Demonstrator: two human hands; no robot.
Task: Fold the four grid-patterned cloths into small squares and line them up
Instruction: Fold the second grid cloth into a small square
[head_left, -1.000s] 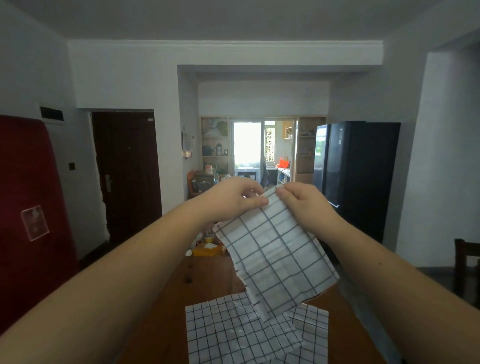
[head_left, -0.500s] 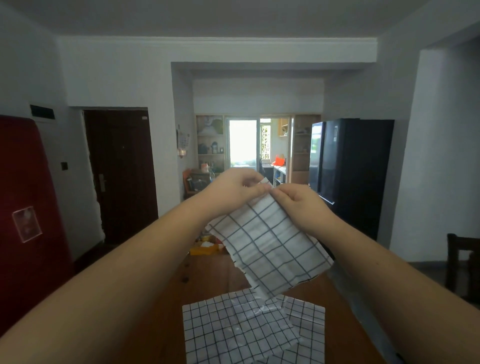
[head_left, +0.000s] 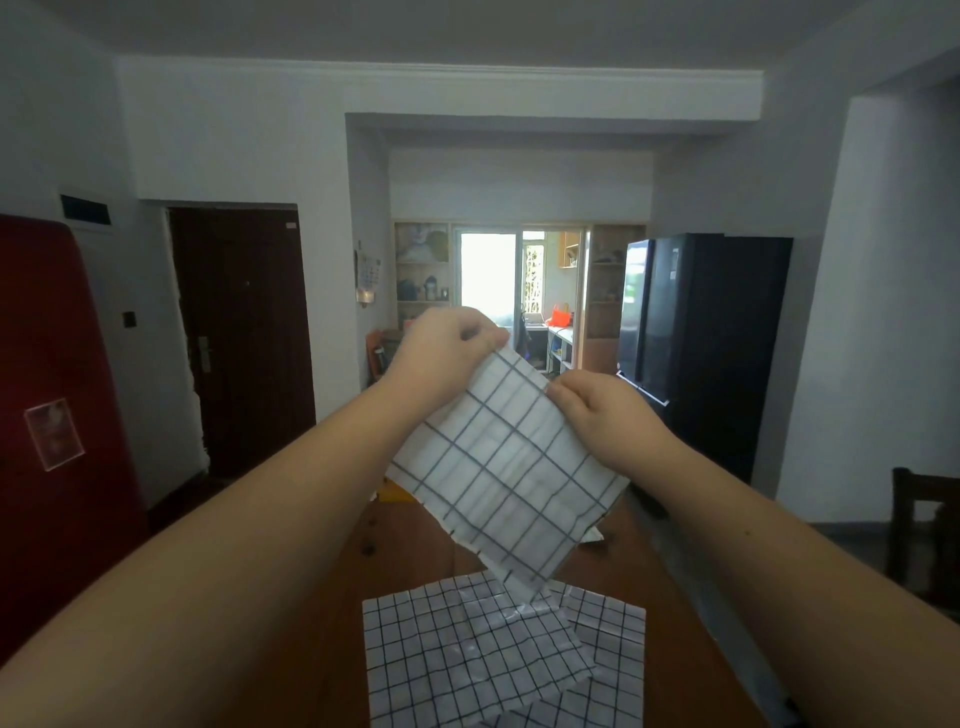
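I hold a white cloth with a dark grid (head_left: 506, 467) up in the air above the wooden table (head_left: 415, 551). It hangs tilted, its lower corner pointing down. My left hand (head_left: 447, 353) pinches its top corner. My right hand (head_left: 602, 415) pinches the upper edge a little lower and to the right. Below it, more grid-patterned cloths (head_left: 467, 660) lie flat and overlapping on the table near me, one (head_left: 610, 623) sticking out to the right. How many lie there I cannot tell.
A yellow object (head_left: 392, 491) sits farther back on the table, partly hidden by the held cloth. A dark chair (head_left: 924, 530) stands at the right, a black fridge (head_left: 701, 343) behind, a red cabinet (head_left: 57, 415) at the left.
My hands have moved apart along the cloth's top edge, the left staying high, the right lower and to the right. The cloth hangs wider spread.
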